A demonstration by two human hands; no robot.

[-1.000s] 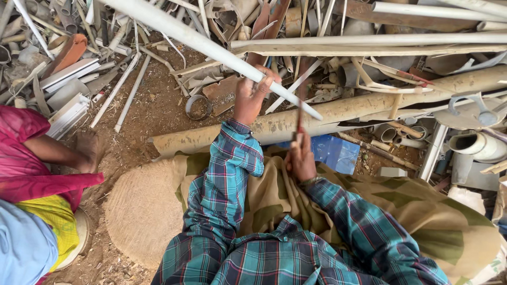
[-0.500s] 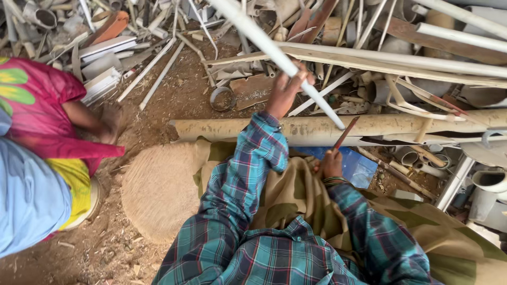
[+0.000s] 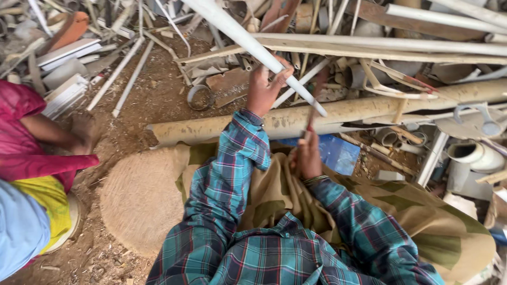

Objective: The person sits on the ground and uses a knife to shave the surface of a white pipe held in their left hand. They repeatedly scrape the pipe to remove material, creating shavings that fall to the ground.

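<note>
The left hand (image 3: 264, 87) is wrapped around a long white plastic pipe (image 3: 248, 45), fingers closed on it near its lower end, holding it slanted up and away over the scrap heap. The right hand (image 3: 309, 155), lower and nearer the body, grips the handle of a thin dark blade (image 3: 316, 100) that points up toward the pipe's free end; it is blurred, so the exact kind of tool is hard to tell. The pipe looks light, stiff and smooth, probably a bit slippery with dust, and likely to flex or swing at its far end, so a hold close to the end being worked seems steadiest. Just beyond both hands a thick, muddy beige pipe (image 3: 369, 108) lies crosswise on the ground, with a blue sheet (image 3: 338, 153) beside the right hand. Past it is a tangle of white strips, pipes and fittings. The ground is bare reddish dirt, outdoors. To the left of the left hand another person's arm (image 3: 50, 132) reaches down to the soil
</note>
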